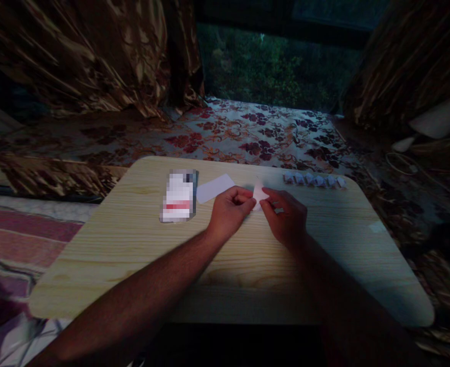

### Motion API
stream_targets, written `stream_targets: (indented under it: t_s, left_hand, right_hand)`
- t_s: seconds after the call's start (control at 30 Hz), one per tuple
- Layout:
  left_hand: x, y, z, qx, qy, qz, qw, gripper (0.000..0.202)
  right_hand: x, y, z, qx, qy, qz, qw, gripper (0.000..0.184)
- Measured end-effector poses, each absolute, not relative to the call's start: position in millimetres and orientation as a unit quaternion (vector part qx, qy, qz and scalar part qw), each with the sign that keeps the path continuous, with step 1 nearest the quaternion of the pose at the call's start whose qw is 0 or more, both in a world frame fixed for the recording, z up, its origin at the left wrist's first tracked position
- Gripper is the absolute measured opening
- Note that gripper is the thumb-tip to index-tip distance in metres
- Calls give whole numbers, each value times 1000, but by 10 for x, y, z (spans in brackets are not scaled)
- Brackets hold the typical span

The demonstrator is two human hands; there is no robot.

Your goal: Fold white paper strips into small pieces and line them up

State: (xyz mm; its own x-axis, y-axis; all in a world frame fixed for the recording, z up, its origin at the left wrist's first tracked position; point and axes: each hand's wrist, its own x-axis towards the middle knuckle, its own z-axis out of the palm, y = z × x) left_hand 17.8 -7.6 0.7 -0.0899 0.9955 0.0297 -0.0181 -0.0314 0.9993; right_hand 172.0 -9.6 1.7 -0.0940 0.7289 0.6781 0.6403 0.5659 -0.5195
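Bedding [37, 232] with pink and white stripes lies beyond the left edge of the table [133, 265]. On the left part of the tabletop, a white item [177, 196] bears a red band; its details are masked by blocks. Immediately to its right, a sheet [214, 188] lies flat at a slant. The left hand [228, 211] is next: its grip is narrow, thumb and forefinger pinching the left side of a slip [258, 194]. The slip is located between the two hands, over the far half of the table; contact with the tabletop cannot be determined. The right hand [288, 214] pinches the slip's right side, its grip likewise narrow. Farther right, small pieces [310, 180] form a row near the far edge. A pale patch [377, 227] sits near the right edge.
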Motion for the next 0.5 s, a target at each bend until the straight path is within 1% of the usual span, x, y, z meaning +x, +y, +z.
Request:
stream_targets:
  t_s: [0.07,0.23,0.37,0.5]
  left_hand:
    - [181,-72,-1,478,506,536,477,14]
    - [186,-66,-21,478,499,539,481,14]
    - [190,-62,-34,475,494,532,497,17]
    - [196,-62,-36,473,491,535,499,15]
  right_hand:
    - [1717,-89,14,-455,-740,32,494,25]
    - [1718,-77,-3,-452,-730,17,513,18]
    - [1732,-67,-13,-439,-740,14,509,16]
    - [1731,-60,-9,-422,-747,8,513,13]
